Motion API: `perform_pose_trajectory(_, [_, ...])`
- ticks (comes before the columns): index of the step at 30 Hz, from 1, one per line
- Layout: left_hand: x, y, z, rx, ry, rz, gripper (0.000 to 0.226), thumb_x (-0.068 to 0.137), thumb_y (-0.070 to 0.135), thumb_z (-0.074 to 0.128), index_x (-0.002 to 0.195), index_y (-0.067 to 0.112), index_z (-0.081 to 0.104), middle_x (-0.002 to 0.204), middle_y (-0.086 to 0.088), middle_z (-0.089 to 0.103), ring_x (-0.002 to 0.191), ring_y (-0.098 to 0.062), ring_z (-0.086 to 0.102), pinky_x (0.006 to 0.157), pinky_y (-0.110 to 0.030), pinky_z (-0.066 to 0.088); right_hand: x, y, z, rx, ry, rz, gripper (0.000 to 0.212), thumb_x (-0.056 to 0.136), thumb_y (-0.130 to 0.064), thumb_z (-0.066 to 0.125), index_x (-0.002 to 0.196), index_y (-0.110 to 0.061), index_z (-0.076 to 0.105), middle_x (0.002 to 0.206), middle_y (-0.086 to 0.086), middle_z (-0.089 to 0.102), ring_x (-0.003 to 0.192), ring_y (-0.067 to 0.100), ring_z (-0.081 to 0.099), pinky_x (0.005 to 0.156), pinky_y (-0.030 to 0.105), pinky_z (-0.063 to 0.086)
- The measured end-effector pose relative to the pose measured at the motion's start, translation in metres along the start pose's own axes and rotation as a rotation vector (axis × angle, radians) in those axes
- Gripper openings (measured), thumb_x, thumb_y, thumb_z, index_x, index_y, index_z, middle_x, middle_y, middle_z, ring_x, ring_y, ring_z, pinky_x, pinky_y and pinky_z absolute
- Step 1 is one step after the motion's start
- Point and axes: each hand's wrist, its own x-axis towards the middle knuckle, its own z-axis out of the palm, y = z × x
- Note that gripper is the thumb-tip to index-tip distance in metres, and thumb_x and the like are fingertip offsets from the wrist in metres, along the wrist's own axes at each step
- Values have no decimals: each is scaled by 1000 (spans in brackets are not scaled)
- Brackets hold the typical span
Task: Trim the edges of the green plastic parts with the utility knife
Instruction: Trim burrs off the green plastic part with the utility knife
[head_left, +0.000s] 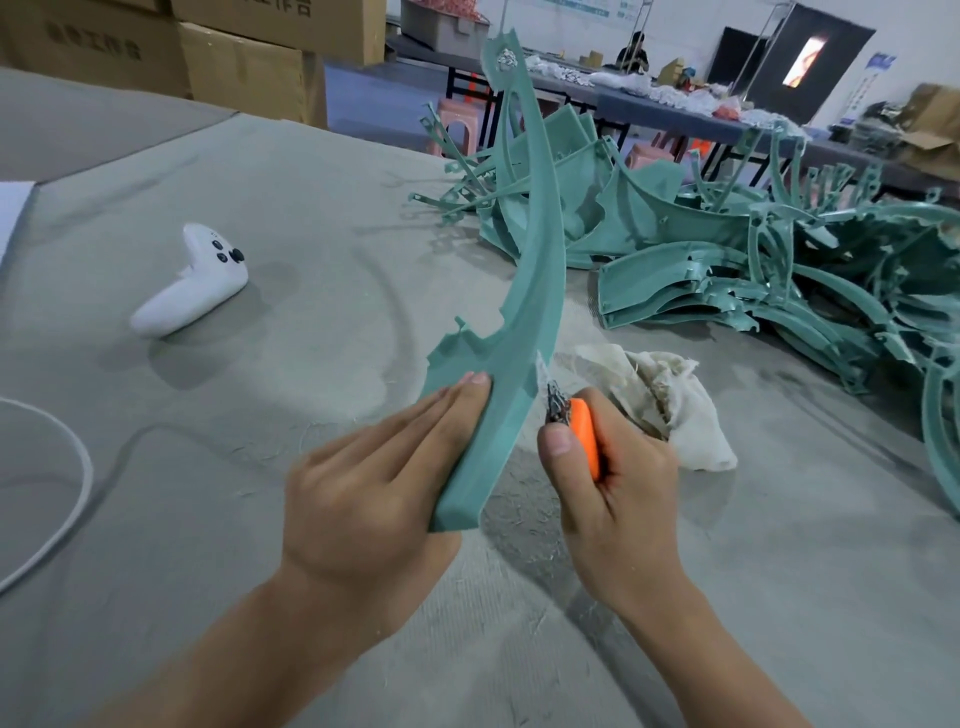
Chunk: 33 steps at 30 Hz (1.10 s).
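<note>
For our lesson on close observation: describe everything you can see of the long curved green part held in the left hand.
The curved green part is a long, arc-shaped strip of matte teal plastic, with ragged flash on its concave side and at its top end. It stands nearly upright above the grey table. The left hand holds its lower end, fingers flat along its face. The utility knife in the right hand meets its right edge.
</note>
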Motion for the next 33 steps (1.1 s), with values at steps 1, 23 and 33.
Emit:
perform_pose_trajectory(1, [0,1,0,-7,-11,-22,38,76,-8,52,107,2,72,110,10,61,100,-10,59,93,-9,38,0,0,0,7,2,6,45,97,-67,35,70,-32,26,60,-8,33,48,2,30,50,11,23])
perform_pose_trajectory(23, [-2,10,0,-111,-123,-137,49,58,-9,66,105,5,72,79,7,70,79,-12,53,83,6,28,5,12,-2,90,92,172,62,94,-64,42,63,-12,32,57,11,35,47,15,30,45,18,24])
perform_pose_trajectory(33, [-7,9,6,-122,40,-192,31,85,13,55,114,18,62,99,7,60,80,-10,55,79,5,30,0,6,3,39,35,22,45,96,-66,40,68,-33,27,59,2,35,45,4,31,47,10,23])
